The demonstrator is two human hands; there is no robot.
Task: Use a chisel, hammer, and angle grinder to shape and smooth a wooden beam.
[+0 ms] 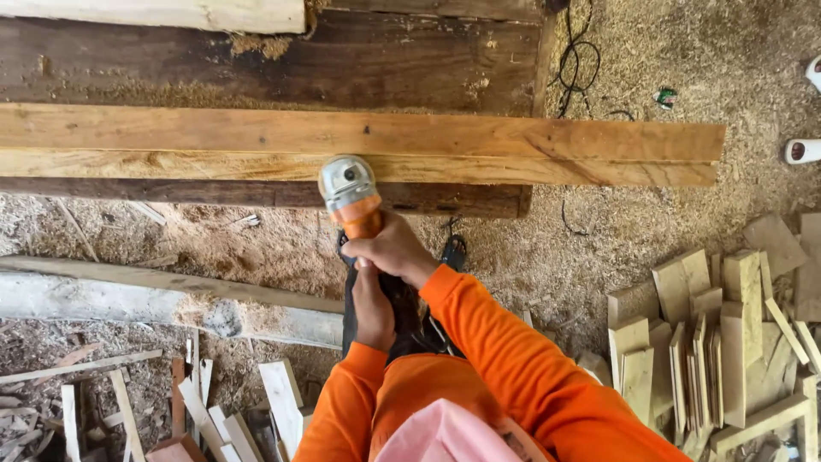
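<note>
— Orange grinder, where is it?
— Its grey head rests on the near edge of the light plank. The right hand is clenched on the body; the left hand grips behind.
— The disc?
— Hidden under the head; the plank is cut off at left.

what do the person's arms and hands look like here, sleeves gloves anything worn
Both arms are covered by bright orange long sleeves that end at the wrists, the fabric plain with soft folds. The left hand and right hand are bare: no gloves, and no rings, watch or wristband show. The left sleeve and right sleeve match the orange top on the body. No markings can be seen on the sleeves.
</note>
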